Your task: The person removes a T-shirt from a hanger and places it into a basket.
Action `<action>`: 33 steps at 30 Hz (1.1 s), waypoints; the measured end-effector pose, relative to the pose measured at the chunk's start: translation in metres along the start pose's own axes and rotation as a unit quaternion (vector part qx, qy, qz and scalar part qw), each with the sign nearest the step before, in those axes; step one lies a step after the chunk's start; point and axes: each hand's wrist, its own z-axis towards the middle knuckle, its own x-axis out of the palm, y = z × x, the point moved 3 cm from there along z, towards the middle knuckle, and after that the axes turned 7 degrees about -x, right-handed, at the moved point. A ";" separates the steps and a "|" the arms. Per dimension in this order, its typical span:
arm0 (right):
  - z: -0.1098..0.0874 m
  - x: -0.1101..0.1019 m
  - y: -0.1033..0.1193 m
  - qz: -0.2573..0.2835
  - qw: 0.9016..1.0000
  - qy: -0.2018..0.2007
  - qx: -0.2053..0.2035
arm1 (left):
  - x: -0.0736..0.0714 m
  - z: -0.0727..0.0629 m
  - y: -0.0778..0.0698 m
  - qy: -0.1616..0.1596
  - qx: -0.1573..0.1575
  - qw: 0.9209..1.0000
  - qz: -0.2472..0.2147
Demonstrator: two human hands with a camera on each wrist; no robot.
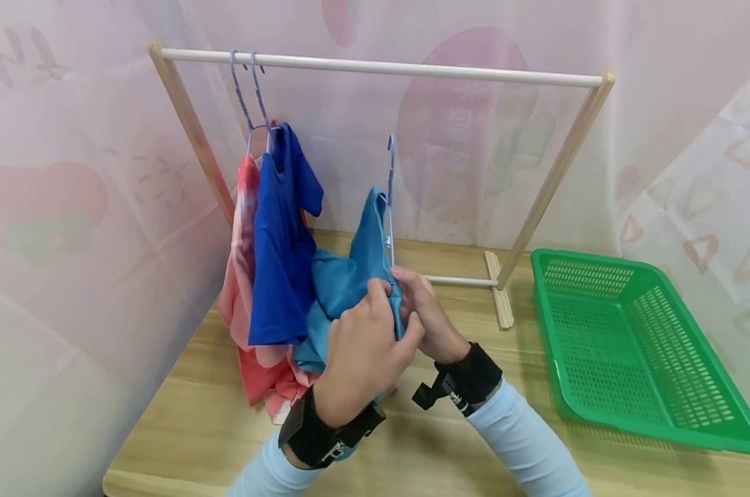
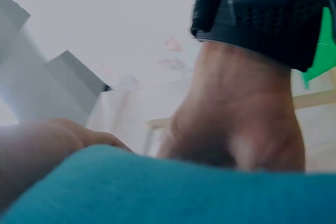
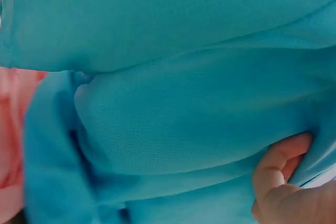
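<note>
A teal shirt [image 1: 344,279] hangs partly over a light blue hanger [image 1: 391,169], whose hook stands up free below the rack's top rail. My left hand [image 1: 364,348] grips the shirt's near edge, fingers bent over the cloth. Across from it, my right hand [image 1: 432,319] pinches the same edge close to the hanger's lower end, thumb and fingers at the fabric. The right wrist view is mostly filled by teal cloth [image 3: 173,114]. In the left wrist view, the cloth [image 2: 173,195] covers the fingertips of my right hand [image 2: 241,114].
A wooden rack with a white rail [image 1: 381,67] stands at the back. On its left hang a blue shirt [image 1: 282,255] and a pink-red garment [image 1: 241,255], their lower ends near the wooden table [image 1: 182,428]. A green basket [image 1: 611,345] sits on the right.
</note>
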 end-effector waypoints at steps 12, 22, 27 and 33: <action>-0.016 -0.050 -0.053 -0.034 0.998 -0.037 0.040 | 0.055 0.002 0.023 0.088 -0.004 0.996 -0.026; -0.023 -0.064 -0.076 -0.016 0.998 -0.004 0.067 | 0.077 0.056 0.052 0.079 -0.047 0.995 -0.048; -0.029 -0.067 -0.077 -0.027 0.996 0.022 0.085 | 0.096 0.066 0.053 0.075 -0.032 0.995 -0.056; -0.037 -0.062 -0.060 -0.227 0.971 -0.004 0.074 | 0.106 0.077 0.055 0.056 -0.027 0.995 -0.075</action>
